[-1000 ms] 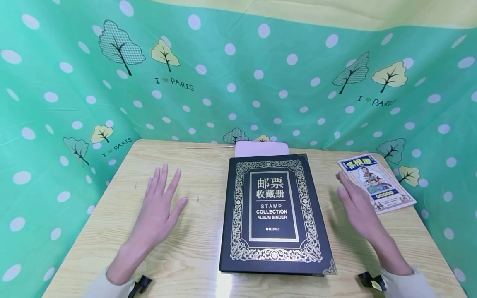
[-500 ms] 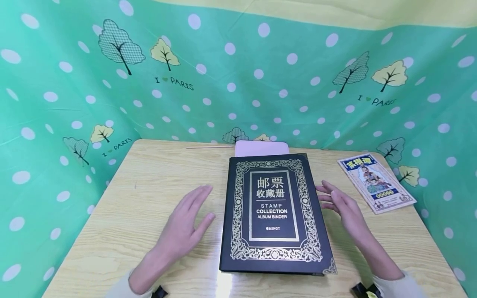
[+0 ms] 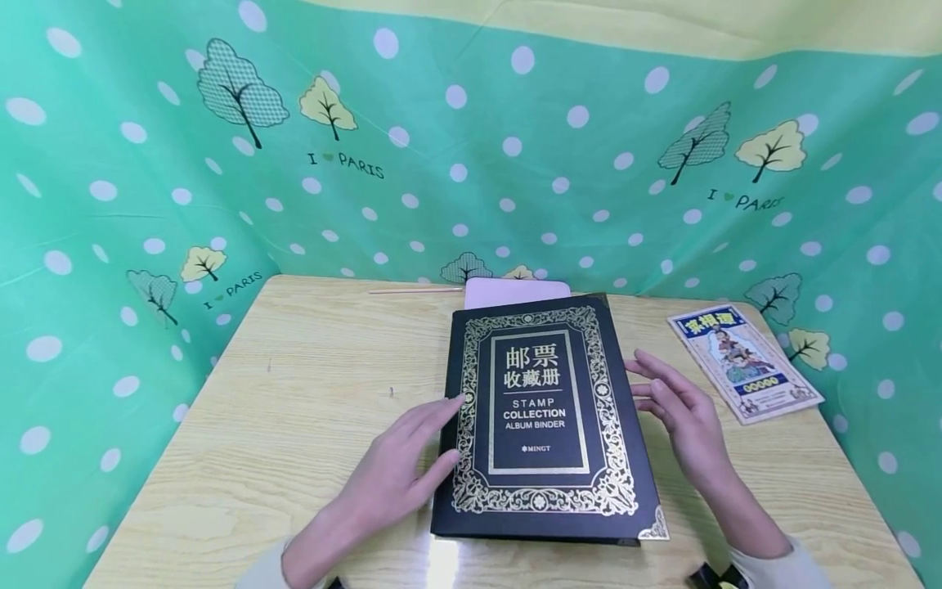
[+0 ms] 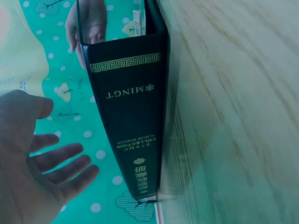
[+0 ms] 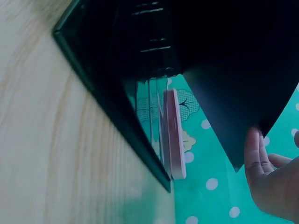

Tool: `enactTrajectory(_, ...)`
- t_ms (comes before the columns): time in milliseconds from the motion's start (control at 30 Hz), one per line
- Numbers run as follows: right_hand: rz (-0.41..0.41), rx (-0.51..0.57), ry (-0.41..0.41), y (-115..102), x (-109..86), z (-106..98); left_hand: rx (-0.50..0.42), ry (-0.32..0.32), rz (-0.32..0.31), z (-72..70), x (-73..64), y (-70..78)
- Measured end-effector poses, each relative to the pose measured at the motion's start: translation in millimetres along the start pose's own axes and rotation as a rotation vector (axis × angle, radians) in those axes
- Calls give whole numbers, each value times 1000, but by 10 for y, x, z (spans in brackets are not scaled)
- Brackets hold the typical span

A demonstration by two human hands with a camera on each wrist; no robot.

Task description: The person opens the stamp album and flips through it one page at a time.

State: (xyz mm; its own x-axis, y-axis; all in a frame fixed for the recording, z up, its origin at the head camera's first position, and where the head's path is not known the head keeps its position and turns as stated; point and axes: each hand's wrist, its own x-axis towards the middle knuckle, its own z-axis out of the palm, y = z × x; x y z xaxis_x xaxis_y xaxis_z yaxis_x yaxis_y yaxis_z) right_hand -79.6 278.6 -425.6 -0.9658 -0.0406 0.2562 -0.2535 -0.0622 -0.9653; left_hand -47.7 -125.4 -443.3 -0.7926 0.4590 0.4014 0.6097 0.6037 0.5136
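The album (image 3: 540, 450) lies mid-way across the table (image 3: 316, 352), spine (image 4: 128, 112) left, so the right hand (image 3: 689, 425) props its cover (image 5: 233, 107) from the right, fingers extended; the left hand (image 3: 401, 466), apart, hovers relaxed.

A whitish cloth sleeve (image 3: 266, 570) covers the left arm, at seven o'clock. A matching whitish sleeve (image 3: 786, 570) is on the right arm, at four o'clock. The left hand (image 3: 393, 474) and right hand (image 3: 689, 421) are bare. A chunky black plastic piece (image 3: 705, 577) pokes out at nine o'clock from the right cuff.
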Motion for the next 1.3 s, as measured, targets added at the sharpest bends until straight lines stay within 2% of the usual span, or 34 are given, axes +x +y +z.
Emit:
enactTrajectory(300,-123,248,-44,-82,45,119,-20,54,70,-45,93,32)
enactTrajectory(500,-198,391,-129,-130,68,217,-41,71,107,-70,149,94)
enactTrajectory(733,-275,564,-251,-169,111,355,-71,121,231,-125,246,243)
enactTrajectory(833,-305,658,-328,-175,137,417,-104,140,284,-153,304,334)
enactTrajectory(967,-351,778,-442,-179,172,510,-157,169,384,-173,397,469)
enactTrajectory(1133,-380,803,-529,-194,194,618,-186,185,488,-191,493,621)
enactTrajectory(1300,-368,797,-582,-208,205,685,-202,181,562,-192,594,742)
